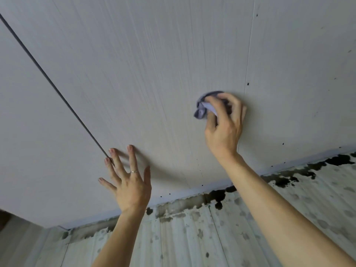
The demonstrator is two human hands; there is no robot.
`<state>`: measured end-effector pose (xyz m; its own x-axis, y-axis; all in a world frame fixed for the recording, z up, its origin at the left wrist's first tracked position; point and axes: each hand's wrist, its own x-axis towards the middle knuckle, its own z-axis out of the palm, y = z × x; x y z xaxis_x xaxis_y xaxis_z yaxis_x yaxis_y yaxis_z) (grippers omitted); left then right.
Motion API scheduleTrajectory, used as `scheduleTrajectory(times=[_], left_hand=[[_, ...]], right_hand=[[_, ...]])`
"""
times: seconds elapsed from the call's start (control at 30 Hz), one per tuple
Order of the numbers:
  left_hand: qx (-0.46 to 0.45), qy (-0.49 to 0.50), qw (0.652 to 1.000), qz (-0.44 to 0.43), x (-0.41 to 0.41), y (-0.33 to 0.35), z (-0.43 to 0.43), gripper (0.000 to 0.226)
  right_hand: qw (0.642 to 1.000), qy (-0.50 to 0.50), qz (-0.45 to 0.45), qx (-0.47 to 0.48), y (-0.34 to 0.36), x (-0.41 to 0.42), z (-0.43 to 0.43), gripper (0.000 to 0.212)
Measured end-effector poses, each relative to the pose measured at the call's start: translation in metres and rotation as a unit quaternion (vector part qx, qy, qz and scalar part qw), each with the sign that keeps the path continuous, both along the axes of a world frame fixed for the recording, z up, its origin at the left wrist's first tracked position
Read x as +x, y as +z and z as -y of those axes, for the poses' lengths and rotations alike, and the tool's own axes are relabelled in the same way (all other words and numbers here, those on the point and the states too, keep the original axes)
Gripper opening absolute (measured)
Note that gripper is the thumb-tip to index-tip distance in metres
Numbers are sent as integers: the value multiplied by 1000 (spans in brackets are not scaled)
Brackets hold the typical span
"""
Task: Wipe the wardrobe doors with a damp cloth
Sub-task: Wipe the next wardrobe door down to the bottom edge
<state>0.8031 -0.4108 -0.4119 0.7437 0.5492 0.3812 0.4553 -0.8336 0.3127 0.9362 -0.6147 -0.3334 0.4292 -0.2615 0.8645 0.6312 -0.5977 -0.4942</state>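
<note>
In the head view, your right hand (224, 128) grips a crumpled bluish-grey cloth (202, 110), fingers and thumb curled round the wad, and presses it flat against the pale, wood-grained wardrobe door panel (144, 74). The cloth sits just left of a thin vertical seam (249, 54) that separates this panel from the next. Bunching it gives you a thick pad to push with, and a loose corner spills out at the left of your fingers. Its edges look blurred, so I judge you are in mid-stroke.

Your left hand (131, 182) holds nothing. Its fingers are straight and spread, with a thin silver ring (134, 171) on one. The fingertips lie at the panel beside the dark narrow gap (48, 78) running between this door and the one to its left. They seem to rest on the surface, probably to steady the door against the push of your wiping arm, though I cannot be sure of the contact.

The door face is matt and smooth, with fine streaks of grain running lengthwise. Small dark specks (248, 84) dot it, several close to the seam and along its far edge, so wiping remains to be done there.

Past a pale blue edge strip (192, 191) lies a ribbed, whitish surface (192, 237), blotched with black stains (285, 179) that are thickest along the strip.
</note>
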Motion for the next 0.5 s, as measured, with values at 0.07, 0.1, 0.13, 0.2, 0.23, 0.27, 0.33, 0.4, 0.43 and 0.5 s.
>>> scheduleTrajectory(times=[0.07,0.1,0.13,0.2,0.23,0.27,0.33,0.4,0.43,0.5], left_hand=[[-2,5,1000,-13,-1,4,2,90],[-3,8,1000,-19,-2,5,2,91],[-4,11,1000,-25,-4,6,3,91],[-6,11,999,-37,-7,10,5,94],[-7,12,999,-44,-7,12,6,96],[-7,12,999,-50,-8,14,7,97],[-9,9,998,-61,-9,17,9,98],[-11,7,998,-68,-10,18,10,99],[-10,5,998,-70,-11,19,10,100],[-7,6,997,-72,-10,18,10,100]], right_hand=[[1000,-20,-7,-17,-25,-1,2,28],[999,-16,-22,-32,-45,-4,3,27],[998,-7,-48,-42,-68,-8,4,26],[991,21,-125,-47,-101,-19,9,29],[985,37,-163,-41,-109,-22,10,35],[979,51,-195,-31,-109,-24,10,40],[974,71,-214,1,-93,-24,11,42],[983,80,-162,21,-64,-22,12,39],[988,79,-130,31,-48,-19,13,38],[992,63,-90,59,-18,-9,13,39]])
